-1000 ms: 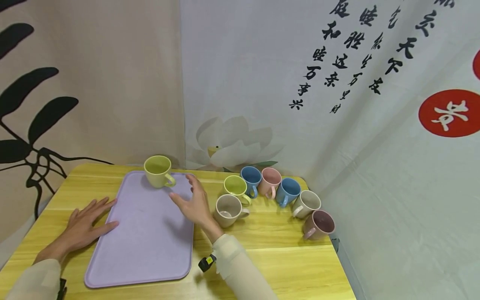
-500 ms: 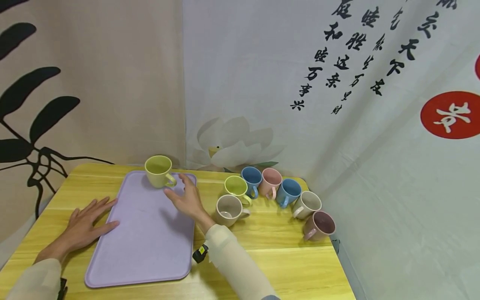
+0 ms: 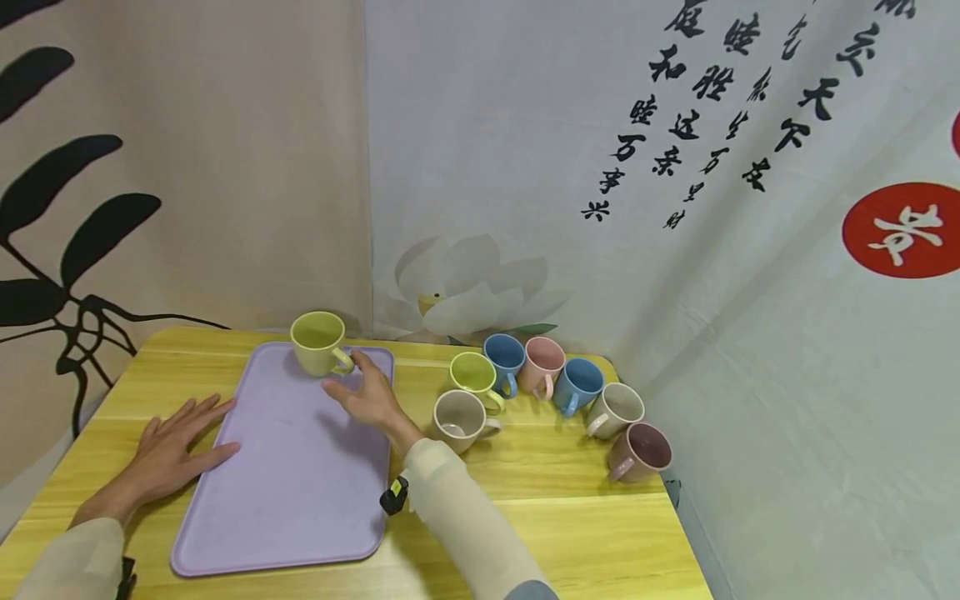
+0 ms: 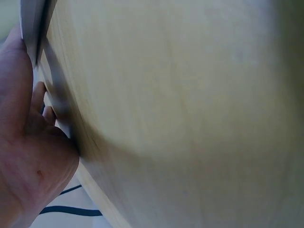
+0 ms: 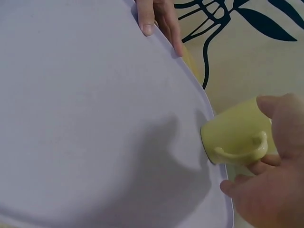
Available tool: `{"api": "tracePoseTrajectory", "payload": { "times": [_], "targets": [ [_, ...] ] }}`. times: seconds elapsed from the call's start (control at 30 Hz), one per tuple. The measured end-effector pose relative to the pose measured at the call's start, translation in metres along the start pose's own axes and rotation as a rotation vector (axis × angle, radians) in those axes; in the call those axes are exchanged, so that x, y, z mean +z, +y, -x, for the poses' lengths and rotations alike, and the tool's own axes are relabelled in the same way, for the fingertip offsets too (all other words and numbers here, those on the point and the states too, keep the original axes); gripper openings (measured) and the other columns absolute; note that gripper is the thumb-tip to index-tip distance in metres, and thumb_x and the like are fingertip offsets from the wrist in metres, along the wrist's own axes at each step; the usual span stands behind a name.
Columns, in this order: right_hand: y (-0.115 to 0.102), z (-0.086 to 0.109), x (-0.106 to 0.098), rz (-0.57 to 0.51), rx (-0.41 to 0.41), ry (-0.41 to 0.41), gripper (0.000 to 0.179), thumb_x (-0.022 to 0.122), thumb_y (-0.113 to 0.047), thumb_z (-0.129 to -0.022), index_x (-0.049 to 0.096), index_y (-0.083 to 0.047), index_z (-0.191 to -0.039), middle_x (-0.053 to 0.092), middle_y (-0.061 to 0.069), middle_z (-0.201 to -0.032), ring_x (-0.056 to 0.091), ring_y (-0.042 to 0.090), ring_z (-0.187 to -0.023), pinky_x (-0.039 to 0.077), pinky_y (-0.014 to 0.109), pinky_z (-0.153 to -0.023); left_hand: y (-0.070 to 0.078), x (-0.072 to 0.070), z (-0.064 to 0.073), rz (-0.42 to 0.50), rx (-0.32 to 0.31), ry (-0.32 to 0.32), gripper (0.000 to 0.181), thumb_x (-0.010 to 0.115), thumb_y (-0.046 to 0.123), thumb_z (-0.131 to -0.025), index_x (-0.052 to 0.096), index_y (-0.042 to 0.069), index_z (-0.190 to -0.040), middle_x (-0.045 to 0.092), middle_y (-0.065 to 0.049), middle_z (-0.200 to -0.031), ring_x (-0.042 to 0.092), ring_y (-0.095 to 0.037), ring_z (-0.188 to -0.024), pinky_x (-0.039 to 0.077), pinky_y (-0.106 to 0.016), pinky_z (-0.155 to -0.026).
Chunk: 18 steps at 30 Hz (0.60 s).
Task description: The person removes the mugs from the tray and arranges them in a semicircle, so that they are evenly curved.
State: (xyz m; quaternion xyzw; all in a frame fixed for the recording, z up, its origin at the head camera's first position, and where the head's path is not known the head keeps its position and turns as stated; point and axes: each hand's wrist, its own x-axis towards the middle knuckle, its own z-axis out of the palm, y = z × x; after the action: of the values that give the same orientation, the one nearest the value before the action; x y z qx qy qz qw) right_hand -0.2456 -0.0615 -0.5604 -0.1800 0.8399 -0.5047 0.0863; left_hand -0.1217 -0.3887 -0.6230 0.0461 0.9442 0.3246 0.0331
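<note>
A lavender tray (image 3: 285,475) lies on the wooden table. On its far edge stands a yellow-green mug (image 3: 318,343), upright, handle toward the right. My right hand (image 3: 372,397) reaches over the tray's right side, thumb and fingers spread close to that handle. In the right wrist view the thumb overlaps the mug (image 5: 237,128) near its rim, and fingertips show beyond the handle. My left hand (image 3: 168,450) rests at the tray's left edge with straight, spread fingers, the thumb over the rim. The left wrist view shows the hand (image 4: 35,156) at the edge, fingers partly hidden.
Right of the tray stand a beige mug (image 3: 459,419) and a second yellow-green mug (image 3: 472,372). Blue (image 3: 504,353), pink (image 3: 542,364) and several other mugs curve toward the table's right edge, ending with a mauve mug (image 3: 638,452). A curtain (image 3: 480,167) hangs close behind the table.
My right hand has moved left, closer to the yellow-green mug's handle. The left hand, the tray and the mugs stay in place.
</note>
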Motion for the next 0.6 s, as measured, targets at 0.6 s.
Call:
{"api": "tracePoseTrajectory", "payload": {
  "times": [0.6],
  "targets": [
    [0.001, -0.009, 0.014, -0.121, -0.051, 0.084, 0.046, 0.08, -0.014, -0.105, 0.07, -0.006, -0.149, 0.074, 0.021, -0.123, 0.066, 0.015, -0.106, 0.055, 0.017, -0.092, -0.004, 0.002, -0.001, 0.008, 0.015, 0.013, 0.086, 0.069, 0.05, -0.111, 0.033, 0.01, -0.177, 0.017, -0.039, -0.183, 0.002, -0.07, -0.168, -0.021, -0.089, -0.126]
  ]
}}
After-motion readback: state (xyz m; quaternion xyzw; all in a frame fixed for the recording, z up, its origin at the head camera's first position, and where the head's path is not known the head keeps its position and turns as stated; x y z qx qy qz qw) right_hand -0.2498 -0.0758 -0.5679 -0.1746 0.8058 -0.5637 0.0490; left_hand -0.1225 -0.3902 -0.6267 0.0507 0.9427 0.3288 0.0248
